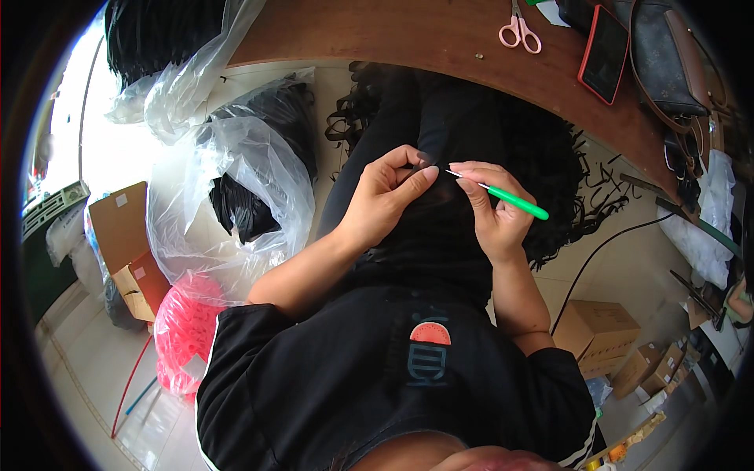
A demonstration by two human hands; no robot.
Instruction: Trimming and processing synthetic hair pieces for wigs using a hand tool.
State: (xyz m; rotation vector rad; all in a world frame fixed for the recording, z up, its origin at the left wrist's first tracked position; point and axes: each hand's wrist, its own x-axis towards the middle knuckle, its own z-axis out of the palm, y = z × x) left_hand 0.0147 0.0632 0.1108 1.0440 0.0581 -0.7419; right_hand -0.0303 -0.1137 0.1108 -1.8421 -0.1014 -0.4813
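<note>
Over my lap, my right hand (pixel 503 212) grips a slim tool (pixel 514 201) by its green handle; its thin metal tip points left, toward my other hand. I cannot make out the shape of the tip. My left hand (pixel 385 192) is closed in a pinch, thumb against forefinger, close to that tip. Something dark shows at its fingertips, but against my black clothes I cannot tell what it is. Around my legs lie many curled black strips (pixel 581 200), spilling out on both sides under the table edge.
A brown table (pixel 345 31) curves across the top, bearing pink-handled scissors (pixel 520 33), a red-edged phone (pixel 605 55) and a handbag (pixel 667 63). Clear plastic bags (pixel 271 173) with black goods stand at left, near a pink bag (pixel 187 330). Cardboard boxes (pixel 601 334) sit at lower right.
</note>
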